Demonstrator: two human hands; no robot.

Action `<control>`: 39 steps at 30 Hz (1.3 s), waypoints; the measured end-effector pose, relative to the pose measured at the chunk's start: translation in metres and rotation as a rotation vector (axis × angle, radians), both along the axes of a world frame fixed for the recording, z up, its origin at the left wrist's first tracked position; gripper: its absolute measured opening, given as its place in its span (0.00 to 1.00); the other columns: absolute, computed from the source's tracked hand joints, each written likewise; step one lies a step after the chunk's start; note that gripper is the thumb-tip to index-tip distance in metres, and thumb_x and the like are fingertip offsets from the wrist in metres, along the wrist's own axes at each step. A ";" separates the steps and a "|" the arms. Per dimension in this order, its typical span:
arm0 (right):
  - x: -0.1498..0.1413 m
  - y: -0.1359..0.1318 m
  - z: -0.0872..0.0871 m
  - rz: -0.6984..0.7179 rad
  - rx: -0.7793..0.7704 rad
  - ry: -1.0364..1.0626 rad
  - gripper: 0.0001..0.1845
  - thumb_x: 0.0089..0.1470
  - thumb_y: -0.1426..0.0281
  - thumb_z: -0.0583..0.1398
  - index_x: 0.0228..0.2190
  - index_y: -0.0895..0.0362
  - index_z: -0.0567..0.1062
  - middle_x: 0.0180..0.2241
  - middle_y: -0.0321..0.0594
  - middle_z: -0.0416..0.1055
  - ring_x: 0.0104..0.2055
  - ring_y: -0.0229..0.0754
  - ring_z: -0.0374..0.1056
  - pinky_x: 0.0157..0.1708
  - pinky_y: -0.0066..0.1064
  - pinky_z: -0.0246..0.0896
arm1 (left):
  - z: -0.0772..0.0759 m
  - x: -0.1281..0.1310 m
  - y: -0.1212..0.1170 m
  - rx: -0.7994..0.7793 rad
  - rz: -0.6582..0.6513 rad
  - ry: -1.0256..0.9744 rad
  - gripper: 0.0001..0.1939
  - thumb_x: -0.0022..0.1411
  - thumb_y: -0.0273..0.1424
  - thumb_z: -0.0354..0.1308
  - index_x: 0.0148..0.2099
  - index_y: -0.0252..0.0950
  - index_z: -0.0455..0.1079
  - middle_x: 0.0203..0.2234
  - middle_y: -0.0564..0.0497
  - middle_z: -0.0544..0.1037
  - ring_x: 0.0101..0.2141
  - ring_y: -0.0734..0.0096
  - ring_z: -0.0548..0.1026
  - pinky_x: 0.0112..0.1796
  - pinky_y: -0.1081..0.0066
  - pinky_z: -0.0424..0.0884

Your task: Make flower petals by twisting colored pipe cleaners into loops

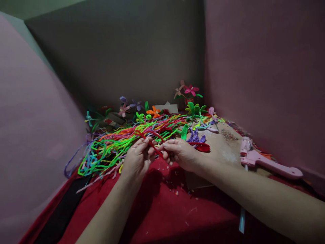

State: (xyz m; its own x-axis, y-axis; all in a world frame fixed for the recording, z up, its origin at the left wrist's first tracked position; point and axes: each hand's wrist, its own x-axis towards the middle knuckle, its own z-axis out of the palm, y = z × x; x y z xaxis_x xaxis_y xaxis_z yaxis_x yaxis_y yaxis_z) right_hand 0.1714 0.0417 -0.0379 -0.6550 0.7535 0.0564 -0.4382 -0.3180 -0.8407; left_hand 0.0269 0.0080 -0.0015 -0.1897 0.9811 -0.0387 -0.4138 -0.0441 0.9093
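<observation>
Between my two hands is a red pipe cleaner (156, 151), bent into a loop that reaches back over the pile. My left hand (141, 152) pinches it with thumb and forefinger on one side. On the other side my right hand (177, 150) grips it with closed fingertips, close to the left. Just behind them spreads a large heap of multicoloured pipe cleaners (111, 145). Right of my right hand lie a red looped petal shape (203, 147) and several purple loops (195, 136). A green leaf shape (184, 131) stands by them.
A pink glue gun (271, 164) with a clear glue stick (242, 217) lies at the right on a board (220, 156). Finished pipe-cleaner flowers, including an orange one (153, 112) and a pink one (191, 89), stand at the back. A black strip (63, 210) crosses the red cloth (162, 210).
</observation>
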 end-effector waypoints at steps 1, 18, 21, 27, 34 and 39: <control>0.000 0.000 0.001 -0.002 0.000 -0.029 0.14 0.45 0.64 0.63 0.29 0.63 0.74 0.18 0.34 0.67 0.16 0.30 0.60 0.16 0.23 0.53 | -0.001 0.000 0.002 0.004 0.007 -0.015 0.08 0.45 0.25 0.64 0.30 0.32 0.69 0.20 0.54 0.73 0.16 0.82 0.66 0.19 0.79 0.64; 0.000 -0.010 0.005 0.065 0.273 -0.438 0.15 0.47 0.65 0.59 0.16 0.59 0.65 0.12 0.30 0.59 0.12 0.29 0.54 0.12 0.22 0.49 | -0.009 -0.003 -0.006 0.122 0.098 0.152 0.11 0.47 0.34 0.66 0.29 0.31 0.74 0.15 0.57 0.67 0.13 0.87 0.58 0.15 0.81 0.51; 0.001 -0.012 0.007 0.088 0.369 -0.540 0.16 0.49 0.66 0.58 0.15 0.58 0.64 0.11 0.30 0.58 0.12 0.29 0.53 0.13 0.23 0.48 | -0.008 -0.008 -0.007 0.101 0.108 0.201 0.11 0.48 0.35 0.65 0.28 0.31 0.73 0.14 0.58 0.65 0.12 0.87 0.57 0.14 0.81 0.49; 0.001 -0.014 0.010 0.121 0.513 -0.681 0.16 0.49 0.67 0.57 0.15 0.59 0.65 0.10 0.29 0.54 0.12 0.28 0.49 0.13 0.23 0.41 | -0.009 -0.011 -0.007 0.100 0.094 0.227 0.11 0.49 0.34 0.64 0.26 0.30 0.71 0.13 0.58 0.65 0.11 0.87 0.55 0.12 0.81 0.50; 0.002 -0.009 0.007 0.136 0.164 -0.449 0.10 0.48 0.68 0.59 0.24 0.63 0.74 0.12 0.29 0.56 0.12 0.30 0.50 0.11 0.24 0.49 | -0.008 -0.015 -0.005 0.123 0.213 0.365 0.12 0.52 0.38 0.62 0.27 0.33 0.70 0.10 0.59 0.63 0.10 0.83 0.58 0.12 0.80 0.53; 0.001 -0.008 0.005 0.148 -0.104 -0.367 0.10 0.49 0.74 0.58 0.18 0.62 0.67 0.16 0.33 0.60 0.15 0.31 0.55 0.12 0.25 0.56 | -0.008 -0.020 -0.004 0.187 0.331 0.511 0.13 0.54 0.35 0.60 0.24 0.32 0.68 0.10 0.60 0.60 0.10 0.85 0.55 0.12 0.81 0.48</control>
State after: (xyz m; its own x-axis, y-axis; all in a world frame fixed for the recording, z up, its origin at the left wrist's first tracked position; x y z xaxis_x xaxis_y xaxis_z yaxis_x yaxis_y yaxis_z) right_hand 0.1728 0.0334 -0.0330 -0.7195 0.6387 -0.2728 -0.0578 -0.4465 -0.8929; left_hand 0.0071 0.0040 -0.0090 -0.4330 0.8490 0.3029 0.1332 -0.2721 0.9530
